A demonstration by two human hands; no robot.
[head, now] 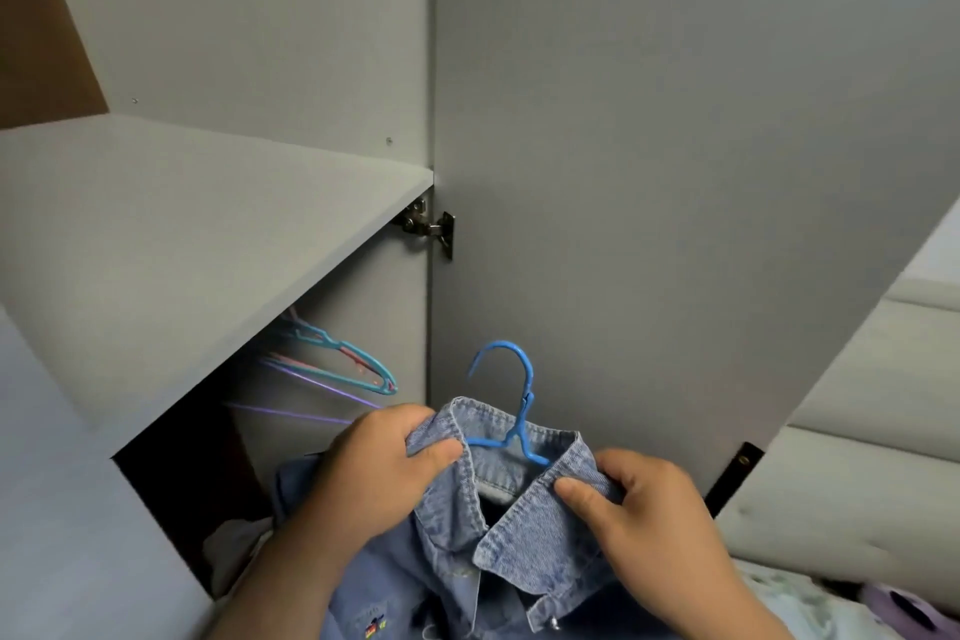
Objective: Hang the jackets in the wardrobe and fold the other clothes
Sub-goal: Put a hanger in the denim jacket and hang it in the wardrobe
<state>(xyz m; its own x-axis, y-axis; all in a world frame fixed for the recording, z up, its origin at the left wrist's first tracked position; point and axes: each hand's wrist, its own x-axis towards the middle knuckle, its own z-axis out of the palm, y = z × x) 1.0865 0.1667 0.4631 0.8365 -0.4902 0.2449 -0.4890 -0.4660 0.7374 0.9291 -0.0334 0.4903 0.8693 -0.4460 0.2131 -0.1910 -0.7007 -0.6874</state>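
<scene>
Head view: a denim jacket (524,541) sits on a blue plastic hanger (523,408), held up in front of the open wardrobe (182,234), just below its shelf and beside the door (649,146). The hanger's hook stands upright above the collar, free of any rail. The left hand (379,463) pinches the left side of the collar between thumb and curled fingers. The right hand (649,509) pinches the right collar point the same way. Both grips are narrow, on cloth only, not on the hanger.

Inside the dark compartment, spare hangers (343,366) in teal and purple hang to the left; the rail itself is hidden under the shelf.

Denim like this is likely soft yet weighty: it drapes, but the stitched collar keeps some shape and gives a firm hold. The thin hanger looks light and rigid. For hanging, one hand would be better placed on the hanger's neck under the hook, since a grip on the collar alone gives little control of the hook. The other hand could steady a shoulder so the jacket does not slip off.
</scene>
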